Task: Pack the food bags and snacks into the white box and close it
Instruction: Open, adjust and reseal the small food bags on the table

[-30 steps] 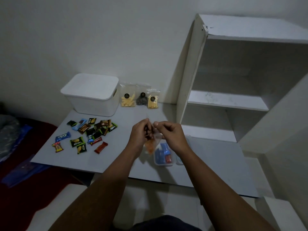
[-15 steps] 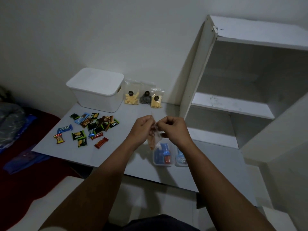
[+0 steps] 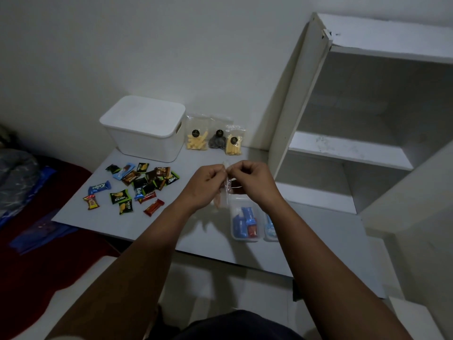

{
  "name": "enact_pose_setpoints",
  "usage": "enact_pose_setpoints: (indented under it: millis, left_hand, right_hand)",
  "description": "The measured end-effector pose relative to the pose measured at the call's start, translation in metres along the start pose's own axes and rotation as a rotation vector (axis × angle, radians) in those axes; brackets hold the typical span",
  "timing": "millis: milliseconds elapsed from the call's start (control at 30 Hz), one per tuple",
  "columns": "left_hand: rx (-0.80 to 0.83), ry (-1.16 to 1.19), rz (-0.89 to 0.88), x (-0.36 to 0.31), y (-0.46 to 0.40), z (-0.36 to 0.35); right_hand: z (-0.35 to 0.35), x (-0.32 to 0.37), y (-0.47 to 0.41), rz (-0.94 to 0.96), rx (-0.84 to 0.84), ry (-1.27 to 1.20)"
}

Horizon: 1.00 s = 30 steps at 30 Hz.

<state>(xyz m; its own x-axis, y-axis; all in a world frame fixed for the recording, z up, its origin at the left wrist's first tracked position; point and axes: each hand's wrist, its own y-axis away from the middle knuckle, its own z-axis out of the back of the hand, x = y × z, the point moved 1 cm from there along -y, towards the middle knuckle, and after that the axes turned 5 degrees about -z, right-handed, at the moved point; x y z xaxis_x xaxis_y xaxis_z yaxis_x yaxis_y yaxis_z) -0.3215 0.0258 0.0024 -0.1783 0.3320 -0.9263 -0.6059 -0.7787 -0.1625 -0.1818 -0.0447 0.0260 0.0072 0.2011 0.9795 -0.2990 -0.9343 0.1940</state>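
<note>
Your left hand (image 3: 207, 185) and right hand (image 3: 252, 182) pinching a crinkly clear food bag (image 3: 224, 195) top, lidded white box (image 3: 147, 130) at the smooth grey desk's (image 3: 186, 231) far edge, glossy snack wrappers (image 3: 137, 187) scattered near its left edge

Above the grey tabletop (image 3: 306, 241), the left hand (image 3: 204, 186) and right hand (image 3: 253, 181) pinch the top of a small clear plastic food bag (image 3: 224, 196), with the lidded white plastic box (image 3: 144, 130) and scattered wrapped snacks (image 3: 137, 186) behind.

Three food bags (image 3: 215, 139), one white box (image 3: 144, 133)
</note>
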Motion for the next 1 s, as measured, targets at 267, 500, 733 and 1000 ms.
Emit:
enact_pose_setpoints:
  millis: [267, 500, 733, 1000]
  left_hand:
    - [-0.094, 0.103, 0.016, 0.009, -0.003, 0.046]
    - [-0.035, 0.067, -0.016, 0.032, -0.019, 0.109]
    - [0.042, 0.069, 0.005, 0.053, -0.026, 0.185]
    - [0.170, -0.019, -0.022, 0.077, -0.022, 0.253]
  right_hand:
    - [-0.041, 0.014, -0.011, 0.000, 0.150, -0.034]
    - [-0.100, 0.026, -0.032, -0.025, 0.039, -0.008]
    - [-0.172, 0.032, -0.062, -0.020, -0.092, -0.058]
    - [-0.242, 0.037, -0.082, 0.033, -0.277, -0.096]
